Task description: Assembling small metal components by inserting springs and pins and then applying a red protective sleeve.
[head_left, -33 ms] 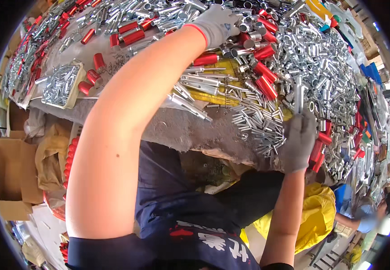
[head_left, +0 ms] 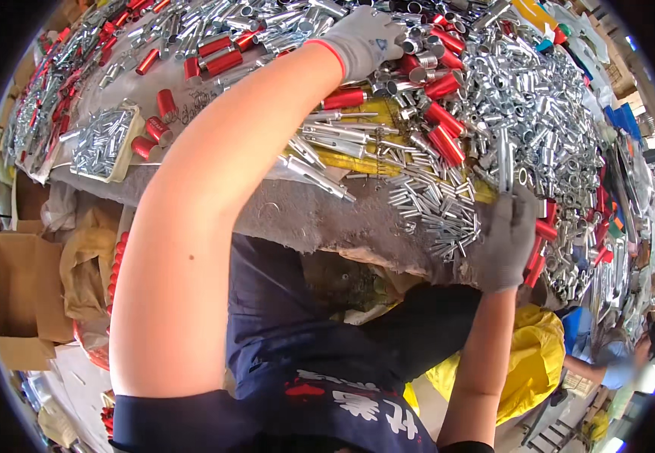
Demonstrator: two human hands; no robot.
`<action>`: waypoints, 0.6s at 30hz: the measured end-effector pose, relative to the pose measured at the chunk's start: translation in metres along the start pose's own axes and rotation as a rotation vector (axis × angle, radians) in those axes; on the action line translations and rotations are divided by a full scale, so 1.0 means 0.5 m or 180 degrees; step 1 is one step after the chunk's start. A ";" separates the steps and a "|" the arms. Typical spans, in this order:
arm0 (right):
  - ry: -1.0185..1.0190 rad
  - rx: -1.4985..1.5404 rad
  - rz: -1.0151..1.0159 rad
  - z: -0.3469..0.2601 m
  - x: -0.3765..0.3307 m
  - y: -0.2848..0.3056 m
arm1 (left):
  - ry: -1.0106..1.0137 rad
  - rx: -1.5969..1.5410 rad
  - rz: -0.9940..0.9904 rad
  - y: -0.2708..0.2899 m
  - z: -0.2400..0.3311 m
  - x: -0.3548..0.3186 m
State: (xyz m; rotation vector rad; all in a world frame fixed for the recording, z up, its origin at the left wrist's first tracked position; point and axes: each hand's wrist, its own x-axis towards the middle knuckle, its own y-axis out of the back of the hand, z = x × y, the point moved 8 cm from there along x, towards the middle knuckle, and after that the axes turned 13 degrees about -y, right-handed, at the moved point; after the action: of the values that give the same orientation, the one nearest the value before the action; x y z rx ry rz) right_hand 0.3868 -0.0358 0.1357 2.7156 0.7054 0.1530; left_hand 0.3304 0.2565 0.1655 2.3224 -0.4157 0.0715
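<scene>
My left hand [head_left: 364, 44], in a pale grey glove with a red cuff edge, reaches far across the heap. Its fingers curl down among silver sleeves and red metal tubes [head_left: 343, 99]; what they pinch, if anything, is hidden. In a darker grey glove, my right hand [head_left: 506, 240] is closed round the near end of a slim silver metal tube [head_left: 506, 160], which points away from me. Left of that hand lies a loose pile of short silver pins [head_left: 432, 208]. Longer silver rods with slotted bodies [head_left: 318, 177] lie on yellow sheeting nearer the middle.
A heap of small silver nuts and sleeves [head_left: 533, 98] covers the right side. An open tray of silver screws [head_left: 106, 142] stands at the left. Below the table edge are a cardboard box [head_left: 25, 283] and a yellow bag [head_left: 531, 362]. Another person's arm [head_left: 586, 370] shows far right.
My right hand has shifted slightly to the right with the silver tube still in it. The left hand stays in nearly the same spot, while its forearm has moved a little left.
</scene>
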 end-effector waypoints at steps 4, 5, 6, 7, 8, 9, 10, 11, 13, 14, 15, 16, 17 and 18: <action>0.0267 -0.0136 0.0147 0.003 -0.022 0.067 | 0.0292 -0.0725 -0.0045 0.053 0.008 -0.007; 0.0201 -0.0092 0.0193 0.009 -0.029 0.076 | 0.0493 -0.1043 -0.0245 0.044 0.005 -0.008; 0.0196 -0.0097 0.0207 0.009 -0.038 0.078 | 0.0695 -0.1360 -0.0446 0.038 0.003 -0.012; -0.0211 0.0171 0.0057 0.022 -0.043 0.071 | 0.0745 -0.1535 -0.0618 0.042 0.007 -0.020; -0.0615 0.0438 -0.0094 0.036 -0.051 0.062 | 0.0689 -0.1593 -0.0656 0.023 0.021 -0.025; -0.0416 0.0233 -0.0091 0.030 -0.058 0.057 | 0.0634 -0.1650 -0.0693 0.009 0.035 -0.030; -0.0447 0.0313 -0.0029 0.046 -0.061 0.063 | 0.0396 -0.1192 -0.1095 0.033 0.061 -0.019; -0.0460 0.0412 -0.0007 0.048 -0.068 0.057 | 0.0210 -0.0960 -0.0971 0.049 0.076 -0.022; -0.0473 0.0298 -0.0017 0.034 -0.090 0.044 | -0.0038 -0.0746 -0.1160 0.084 0.098 -0.029; -0.0459 0.0255 -0.0078 0.028 -0.098 0.037 | -0.0037 -0.0740 -0.1149 0.088 0.098 -0.024; -0.0555 0.0538 -0.0252 0.027 -0.106 0.023 | -0.0283 -0.0601 -0.1333 0.082 0.106 -0.019; -0.0543 0.0438 -0.0254 0.015 -0.114 0.019 | -0.0519 -0.0459 -0.1513 0.081 0.111 -0.013; -0.0531 0.0337 -0.0256 0.004 -0.122 0.015 | -0.0717 -0.0361 -0.1549 0.086 0.115 -0.007; -0.0522 0.0401 -0.0244 0.002 -0.129 0.013 | -0.0764 -0.0362 -0.1727 0.083 0.122 -0.012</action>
State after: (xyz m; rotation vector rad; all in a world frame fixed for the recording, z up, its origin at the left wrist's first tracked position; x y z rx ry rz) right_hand 0.3336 -0.0732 0.1359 2.7736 0.7934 -0.1355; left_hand 0.3072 0.1881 0.1495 2.2592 0.1037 -0.4840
